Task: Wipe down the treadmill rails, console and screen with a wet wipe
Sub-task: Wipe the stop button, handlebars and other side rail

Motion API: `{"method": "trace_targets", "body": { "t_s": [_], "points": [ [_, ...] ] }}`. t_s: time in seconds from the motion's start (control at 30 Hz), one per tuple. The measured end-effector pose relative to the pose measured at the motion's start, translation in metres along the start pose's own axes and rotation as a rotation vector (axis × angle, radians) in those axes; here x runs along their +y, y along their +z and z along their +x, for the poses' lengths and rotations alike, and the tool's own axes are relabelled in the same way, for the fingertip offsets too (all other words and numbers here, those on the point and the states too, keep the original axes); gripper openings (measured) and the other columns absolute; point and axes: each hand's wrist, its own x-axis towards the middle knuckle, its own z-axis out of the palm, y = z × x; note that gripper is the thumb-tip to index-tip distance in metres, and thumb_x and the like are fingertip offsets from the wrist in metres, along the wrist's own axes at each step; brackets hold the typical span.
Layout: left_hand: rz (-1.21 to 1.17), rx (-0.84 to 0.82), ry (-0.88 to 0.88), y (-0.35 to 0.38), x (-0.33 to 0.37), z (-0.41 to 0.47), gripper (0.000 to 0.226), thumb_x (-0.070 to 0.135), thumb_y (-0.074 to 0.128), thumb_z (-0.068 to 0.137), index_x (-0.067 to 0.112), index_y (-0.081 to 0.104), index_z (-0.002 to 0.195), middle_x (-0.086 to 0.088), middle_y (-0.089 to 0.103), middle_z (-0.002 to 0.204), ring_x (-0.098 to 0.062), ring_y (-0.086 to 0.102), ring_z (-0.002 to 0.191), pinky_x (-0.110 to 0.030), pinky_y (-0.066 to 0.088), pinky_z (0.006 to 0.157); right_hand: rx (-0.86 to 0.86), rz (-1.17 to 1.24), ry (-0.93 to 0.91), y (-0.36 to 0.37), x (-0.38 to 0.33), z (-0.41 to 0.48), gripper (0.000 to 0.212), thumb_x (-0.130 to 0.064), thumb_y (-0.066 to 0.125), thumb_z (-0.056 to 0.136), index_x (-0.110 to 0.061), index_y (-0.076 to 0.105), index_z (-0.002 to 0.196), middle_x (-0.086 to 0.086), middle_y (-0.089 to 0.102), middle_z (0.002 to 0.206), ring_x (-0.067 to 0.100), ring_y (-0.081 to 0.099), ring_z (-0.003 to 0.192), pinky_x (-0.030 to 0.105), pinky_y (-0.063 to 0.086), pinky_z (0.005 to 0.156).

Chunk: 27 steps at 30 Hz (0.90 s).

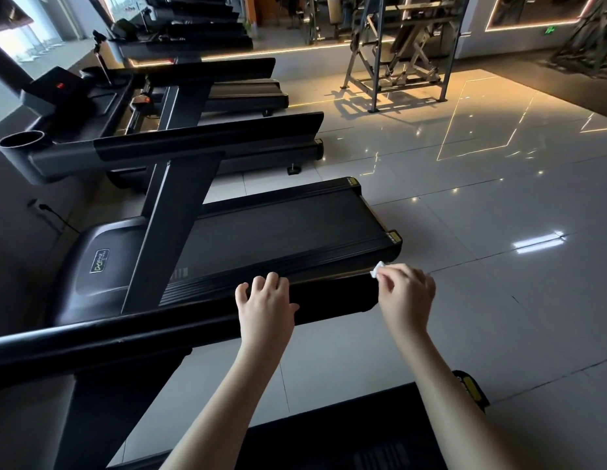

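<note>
My left hand (pixel 265 305) curls over the near handrail (pixel 132 340), my right hand (pixel 406 293) pinches a bunched wet wipe (pixel 377 269) at the rail's free end, running belt (pixel 288 228) beyond: I should flatten the wipe and draw overlapping strokes.

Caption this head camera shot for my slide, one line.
Left hand holds the black treadmill side rail while right hand pinches a small white wet wipe near its end.

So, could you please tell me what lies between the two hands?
Between the left hand and right hand, only bare black rail, in the head view.
</note>
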Motion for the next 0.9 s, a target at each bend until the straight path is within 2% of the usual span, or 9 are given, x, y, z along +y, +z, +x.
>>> {"method": "trace_targets", "body": {
  "t_s": [0.07,0.2,0.37,0.47,0.57,0.73,0.8,0.9],
  "points": [
    [0.004,0.006,-0.005,0.000,0.000,0.000,0.041,0.027,0.093,0.054,0.012,0.065,0.079,0.000,0.060,0.080,-0.026,0.060,0.081,-0.049,0.048,0.083,0.015,0.009,-0.034,0.002,-0.007,0.002,0.018,-0.014,0.057,0.080,-0.014,0.072,0.070,0.000,0.069,0.077,0.030,0.064,0.073,0.037,0.035,0.083],
    [-0.012,0.022,-0.011,0.002,0.000,0.001,0.040,0.027,0.092,0.055,0.011,0.066,0.081,-0.001,0.060,0.081,-0.027,0.060,0.082,-0.050,0.046,0.085,-0.080,0.078,-0.288,0.003,-0.013,0.000,0.013,-0.009,0.069,0.077,-0.017,0.070,0.066,-0.005,0.067,0.073,0.024,0.062,0.069,0.033,0.035,0.076],
    [-0.013,0.027,-0.018,0.002,0.000,0.000,0.039,0.026,0.092,0.056,0.012,0.067,0.082,-0.001,0.061,0.082,-0.027,0.061,0.083,-0.050,0.047,0.085,-0.058,0.030,-0.051,0.001,-0.001,0.020,0.013,-0.007,0.063,0.073,-0.014,0.072,0.068,0.000,0.068,0.071,0.031,0.063,0.065,0.042,0.046,0.071],
    [-0.010,0.046,-0.020,0.002,0.001,0.000,0.042,0.025,0.094,0.051,0.011,0.066,0.079,-0.001,0.061,0.079,-0.027,0.061,0.079,-0.050,0.049,0.082,-0.079,0.049,-0.158,0.004,-0.010,0.012,0.018,-0.002,0.069,0.073,-0.017,0.069,0.064,-0.003,0.066,0.069,0.029,0.061,0.065,0.035,0.041,0.069],
    [-0.017,0.046,-0.030,0.003,0.001,-0.001,0.040,0.026,0.093,0.055,0.011,0.067,0.081,-0.001,0.061,0.081,-0.027,0.061,0.082,-0.050,0.047,0.085,-0.136,0.085,-0.274,0.002,-0.011,0.005,0.021,0.000,0.079,0.073,-0.017,0.070,0.065,-0.005,0.067,0.071,0.024,0.062,0.067,0.032,0.037,0.071],
    [-0.016,0.054,-0.037,0.003,0.001,-0.003,0.039,0.025,0.092,0.056,0.012,0.067,0.081,-0.001,0.061,0.082,-0.027,0.061,0.082,-0.050,0.047,0.085,-0.022,0.067,-0.017,-0.001,-0.001,0.014,0.015,-0.004,0.063,0.075,-0.013,0.071,0.065,0.003,0.067,0.070,0.031,0.062,0.062,0.034,0.047,0.062],
    [-0.017,0.065,-0.039,0.004,0.001,-0.003,0.039,0.024,0.093,0.054,0.011,0.067,0.080,-0.002,0.061,0.082,-0.028,0.061,0.081,-0.051,0.048,0.084,-0.010,0.081,-0.058,-0.001,-0.010,0.002,0.015,0.000,0.063,0.074,-0.010,0.071,0.065,0.005,0.066,0.073,0.031,0.061,0.062,0.034,0.047,0.061],
    [-0.027,0.080,-0.037,0.005,0.002,-0.003,0.039,0.023,0.093,0.054,0.010,0.067,0.080,-0.003,0.061,0.082,-0.029,0.061,0.080,-0.053,0.048,0.084,-0.103,0.126,-0.131,-0.004,-0.020,-0.021,0.016,0.005,0.072,0.078,-0.007,0.070,0.068,0.004,0.065,0.078,0.028,0.059,0.068,0.028,0.047,0.058]
  ]
}}
